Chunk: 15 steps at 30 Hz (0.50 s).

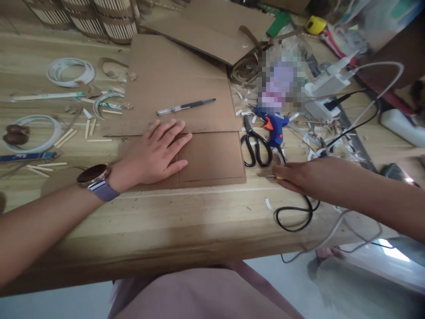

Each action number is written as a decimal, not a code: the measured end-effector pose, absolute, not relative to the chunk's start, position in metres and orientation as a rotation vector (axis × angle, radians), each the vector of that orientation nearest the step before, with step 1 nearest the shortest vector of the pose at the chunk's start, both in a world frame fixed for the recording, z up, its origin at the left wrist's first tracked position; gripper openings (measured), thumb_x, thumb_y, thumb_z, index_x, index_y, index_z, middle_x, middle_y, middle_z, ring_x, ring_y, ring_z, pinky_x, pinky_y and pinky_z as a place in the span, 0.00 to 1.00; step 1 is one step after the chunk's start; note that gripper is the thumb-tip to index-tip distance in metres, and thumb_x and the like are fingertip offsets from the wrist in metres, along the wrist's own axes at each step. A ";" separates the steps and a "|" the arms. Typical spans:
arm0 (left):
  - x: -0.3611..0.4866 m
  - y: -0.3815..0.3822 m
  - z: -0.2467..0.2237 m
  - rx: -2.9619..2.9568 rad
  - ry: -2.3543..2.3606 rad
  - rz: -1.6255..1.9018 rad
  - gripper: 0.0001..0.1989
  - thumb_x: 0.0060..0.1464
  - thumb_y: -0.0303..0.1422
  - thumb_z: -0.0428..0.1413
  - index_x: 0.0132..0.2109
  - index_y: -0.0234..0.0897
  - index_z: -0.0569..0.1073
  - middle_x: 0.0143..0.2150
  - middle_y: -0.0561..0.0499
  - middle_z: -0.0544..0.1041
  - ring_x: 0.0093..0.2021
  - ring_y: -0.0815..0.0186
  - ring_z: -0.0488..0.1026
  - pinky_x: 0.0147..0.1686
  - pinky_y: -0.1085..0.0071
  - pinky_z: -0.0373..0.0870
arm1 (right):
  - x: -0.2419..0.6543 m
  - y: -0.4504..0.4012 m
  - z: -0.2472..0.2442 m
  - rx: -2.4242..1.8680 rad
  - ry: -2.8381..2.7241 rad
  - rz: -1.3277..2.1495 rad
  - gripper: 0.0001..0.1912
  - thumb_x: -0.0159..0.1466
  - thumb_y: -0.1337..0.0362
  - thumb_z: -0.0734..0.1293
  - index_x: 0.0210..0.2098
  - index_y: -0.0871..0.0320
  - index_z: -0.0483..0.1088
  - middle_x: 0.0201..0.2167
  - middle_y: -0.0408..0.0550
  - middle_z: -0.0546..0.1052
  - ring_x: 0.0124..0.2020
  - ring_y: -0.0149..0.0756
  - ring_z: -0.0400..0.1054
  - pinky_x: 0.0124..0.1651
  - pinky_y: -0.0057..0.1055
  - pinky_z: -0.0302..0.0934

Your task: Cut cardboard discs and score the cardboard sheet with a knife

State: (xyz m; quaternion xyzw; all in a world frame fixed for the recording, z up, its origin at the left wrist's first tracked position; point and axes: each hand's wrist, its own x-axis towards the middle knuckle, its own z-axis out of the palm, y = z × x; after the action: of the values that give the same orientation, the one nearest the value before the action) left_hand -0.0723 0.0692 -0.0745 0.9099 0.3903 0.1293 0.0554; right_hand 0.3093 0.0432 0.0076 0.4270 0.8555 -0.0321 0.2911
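Note:
My left hand (pixel 157 155), with a watch (pixel 96 175) on its wrist, lies flat with fingers spread over the edge between two cardboard pieces. Its fingertips reach onto the upper cardboard sheet (pixel 182 84), just short of a pen (pixel 186 106) lying there. Below is the smaller cardboard piece (pixel 215 159), with a dark line along its lower edge. My right hand (pixel 299 175) is closed around a utility knife (pixel 270 176) with a bit of yellow showing; its blade points left, apart from the cardboard. Black-handled scissors (pixel 255 146) lie just above the knife.
A blue glue gun (pixel 276 128) lies near a power strip (pixel 322 104) and looping cables. Tape rolls (pixel 71 72) and small wooden sticks (pixel 66 138) are at left. More cardboard (pixel 212 31) lies at the back, with a yellow tape measure (pixel 315 25) at back right.

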 end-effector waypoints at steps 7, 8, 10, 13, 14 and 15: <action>-0.073 0.070 -0.074 2.736 1.190 0.395 0.31 0.68 0.45 0.48 0.73 0.42 0.59 0.76 0.39 0.57 0.75 0.43 0.51 0.71 0.37 0.44 | 0.266 0.038 0.033 1.160 2.205 -0.089 0.13 0.76 0.61 0.57 0.46 0.57 0.72 0.34 0.49 0.80 0.30 0.38 0.74 0.27 0.32 0.48; -0.074 0.070 -0.074 2.732 1.191 0.411 0.30 0.68 0.45 0.48 0.72 0.43 0.59 0.76 0.39 0.56 0.75 0.43 0.50 0.71 0.37 0.45 | 0.260 0.037 0.032 1.144 2.231 -0.095 0.14 0.76 0.60 0.57 0.46 0.57 0.72 0.34 0.49 0.80 0.30 0.38 0.74 0.26 0.32 0.46; -0.074 0.070 -0.074 2.719 1.189 0.450 0.29 0.67 0.45 0.50 0.71 0.42 0.62 0.77 0.39 0.52 0.76 0.42 0.48 0.71 0.37 0.46 | 0.244 0.036 0.028 1.098 2.297 -0.105 0.15 0.76 0.58 0.56 0.48 0.57 0.71 0.37 0.50 0.80 0.30 0.38 0.74 0.25 0.31 0.43; -0.074 0.070 -0.074 2.695 1.177 0.513 0.28 0.65 0.46 0.53 0.66 0.39 0.68 0.78 0.37 0.46 0.77 0.39 0.43 0.71 0.36 0.45 | 0.212 0.036 0.020 1.044 2.417 -0.098 0.16 0.76 0.56 0.55 0.51 0.57 0.70 0.42 0.50 0.80 0.30 0.36 0.74 0.23 0.30 0.38; -0.074 0.071 -0.074 2.685 1.171 0.533 0.27 0.65 0.46 0.54 0.65 0.37 0.70 0.78 0.37 0.47 0.76 0.38 0.43 0.71 0.35 0.45 | 0.200 0.037 0.018 1.027 2.450 -0.098 0.16 0.76 0.56 0.55 0.50 0.57 0.70 0.42 0.50 0.80 0.31 0.35 0.74 0.24 0.30 0.38; -0.074 0.071 -0.074 2.674 1.163 0.552 0.25 0.65 0.45 0.54 0.64 0.36 0.71 0.78 0.36 0.48 0.76 0.38 0.44 0.71 0.36 0.45 | 0.188 0.038 0.016 1.009 2.475 -0.096 0.16 0.76 0.57 0.56 0.50 0.57 0.70 0.42 0.50 0.80 0.31 0.35 0.74 0.24 0.30 0.37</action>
State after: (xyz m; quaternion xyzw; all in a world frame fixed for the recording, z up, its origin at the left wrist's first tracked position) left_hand -0.0743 0.0713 -0.0744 0.8976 0.3904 0.1852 0.0866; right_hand 0.1883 0.0378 0.0160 0.3670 0.9003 -0.0350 0.2315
